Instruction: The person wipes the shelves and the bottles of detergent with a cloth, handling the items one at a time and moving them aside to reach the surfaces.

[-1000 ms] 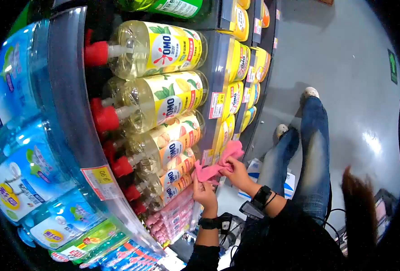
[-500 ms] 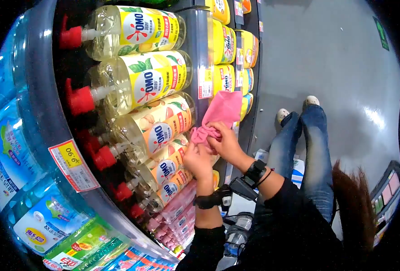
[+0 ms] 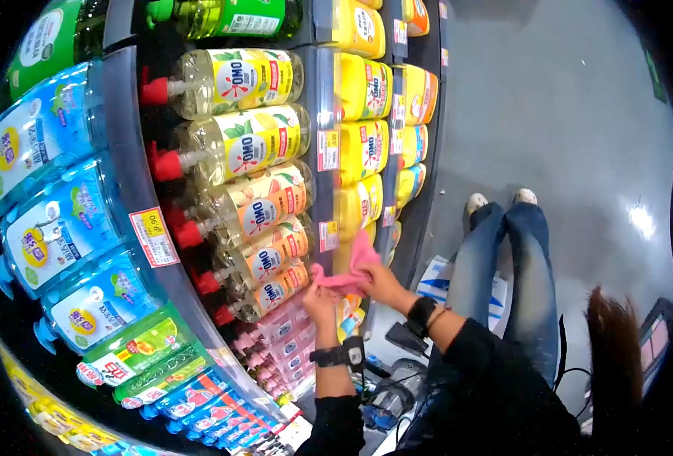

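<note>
A pink cloth (image 3: pixel 358 262) is stretched between my two hands, in front of the shelves. My left hand (image 3: pixel 321 302) pinches its bunched left end. Around the right part of the cloth, the fingers of my right hand (image 3: pixel 386 286) are closed. One loose end sticks up above my right hand and is slightly blurred. Close to my left hand stand clear pump bottles (image 3: pixel 264 204) with red pumps and OMO labels. Black straps with small devices circle both wrists.
Blue bottles (image 3: pixel 78 235) fill the shelf at left, with a yellow price tag (image 3: pixel 154 237) on its edge. Yellow bottles (image 3: pixel 363 148) stand on the shelf beyond. A blue-and-white package (image 3: pixel 435 279) lies on the grey floor (image 3: pixel 549 99) beside my legs.
My hands have moved down a little with the pink cloth, which was gathered with a wide flap upward and is now pulled sideways between them. The camera view has shifted, showing more shelf.
</note>
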A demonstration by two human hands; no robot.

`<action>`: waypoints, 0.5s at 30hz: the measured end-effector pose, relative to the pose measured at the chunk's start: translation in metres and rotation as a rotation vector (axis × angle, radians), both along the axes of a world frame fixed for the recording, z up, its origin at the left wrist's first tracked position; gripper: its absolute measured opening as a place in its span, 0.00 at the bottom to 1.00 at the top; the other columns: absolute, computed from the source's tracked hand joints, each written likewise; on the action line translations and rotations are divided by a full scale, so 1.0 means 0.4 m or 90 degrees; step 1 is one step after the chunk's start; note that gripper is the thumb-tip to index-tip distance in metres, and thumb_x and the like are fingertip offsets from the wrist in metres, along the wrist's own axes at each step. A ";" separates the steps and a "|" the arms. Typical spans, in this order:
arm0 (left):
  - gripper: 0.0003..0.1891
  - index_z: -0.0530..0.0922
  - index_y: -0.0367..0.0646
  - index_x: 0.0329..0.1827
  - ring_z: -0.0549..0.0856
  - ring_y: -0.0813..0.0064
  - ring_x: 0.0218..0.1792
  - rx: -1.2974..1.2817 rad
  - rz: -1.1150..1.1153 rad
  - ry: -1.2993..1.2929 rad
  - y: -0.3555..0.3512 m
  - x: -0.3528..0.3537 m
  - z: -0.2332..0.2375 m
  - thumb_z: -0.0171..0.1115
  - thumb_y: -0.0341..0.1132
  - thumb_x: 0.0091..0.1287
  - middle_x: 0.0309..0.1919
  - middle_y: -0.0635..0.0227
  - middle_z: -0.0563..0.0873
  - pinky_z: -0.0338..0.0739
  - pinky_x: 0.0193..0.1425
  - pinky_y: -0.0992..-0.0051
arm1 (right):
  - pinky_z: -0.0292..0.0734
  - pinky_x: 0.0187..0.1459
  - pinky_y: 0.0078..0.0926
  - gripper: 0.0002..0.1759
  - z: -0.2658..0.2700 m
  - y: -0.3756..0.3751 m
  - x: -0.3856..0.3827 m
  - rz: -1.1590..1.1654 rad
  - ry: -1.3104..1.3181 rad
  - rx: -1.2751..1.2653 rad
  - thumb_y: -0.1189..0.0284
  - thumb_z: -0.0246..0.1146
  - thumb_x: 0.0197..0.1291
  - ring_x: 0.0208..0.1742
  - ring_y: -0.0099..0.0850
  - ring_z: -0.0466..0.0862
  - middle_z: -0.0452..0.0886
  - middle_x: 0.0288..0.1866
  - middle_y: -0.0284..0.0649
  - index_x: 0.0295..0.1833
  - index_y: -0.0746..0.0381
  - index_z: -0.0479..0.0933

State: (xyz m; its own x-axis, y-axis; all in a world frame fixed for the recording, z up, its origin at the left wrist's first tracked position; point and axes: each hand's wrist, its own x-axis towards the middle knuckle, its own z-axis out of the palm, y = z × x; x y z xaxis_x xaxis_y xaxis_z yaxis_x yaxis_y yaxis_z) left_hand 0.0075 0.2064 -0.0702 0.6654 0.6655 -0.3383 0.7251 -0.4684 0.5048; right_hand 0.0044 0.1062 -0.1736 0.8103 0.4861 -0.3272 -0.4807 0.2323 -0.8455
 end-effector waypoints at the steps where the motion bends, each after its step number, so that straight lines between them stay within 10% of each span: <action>1: 0.15 0.73 0.36 0.48 0.73 0.85 0.17 0.000 -0.038 0.010 -0.026 -0.006 -0.011 0.44 0.22 0.59 0.18 0.70 0.76 0.66 0.16 0.86 | 0.71 0.38 0.22 0.16 -0.020 -0.040 -0.003 -0.034 -0.046 -0.032 0.76 0.60 0.45 0.36 0.27 0.76 0.76 0.34 0.43 0.43 0.67 0.70; 7: 0.11 0.74 0.33 0.43 0.77 0.83 0.24 -0.088 0.112 -0.173 -0.131 -0.026 -0.031 0.49 0.26 0.58 0.28 0.67 0.79 0.69 0.24 0.85 | 0.71 0.40 0.20 0.18 -0.008 -0.112 0.022 -0.070 0.139 0.076 0.81 0.56 0.49 0.41 0.22 0.73 0.73 0.38 0.38 0.48 0.65 0.66; 9: 0.13 0.72 0.32 0.45 0.78 0.82 0.32 -0.360 0.343 -0.277 -0.124 -0.030 -0.030 0.51 0.28 0.59 0.35 0.66 0.78 0.71 0.30 0.84 | 0.71 0.41 0.21 0.20 -0.011 -0.115 0.051 -0.067 0.100 0.106 0.82 0.55 0.49 0.41 0.24 0.73 0.73 0.40 0.38 0.50 0.65 0.64; 15: 0.20 0.62 0.32 0.56 0.75 0.77 0.45 -0.053 0.066 -0.355 -0.015 -0.046 0.010 0.49 0.28 0.60 0.53 0.61 0.70 0.71 0.44 0.80 | 0.71 0.40 0.20 0.26 0.052 -0.021 0.104 0.054 -0.011 0.066 0.79 0.56 0.50 0.41 0.24 0.74 0.72 0.41 0.38 0.56 0.64 0.58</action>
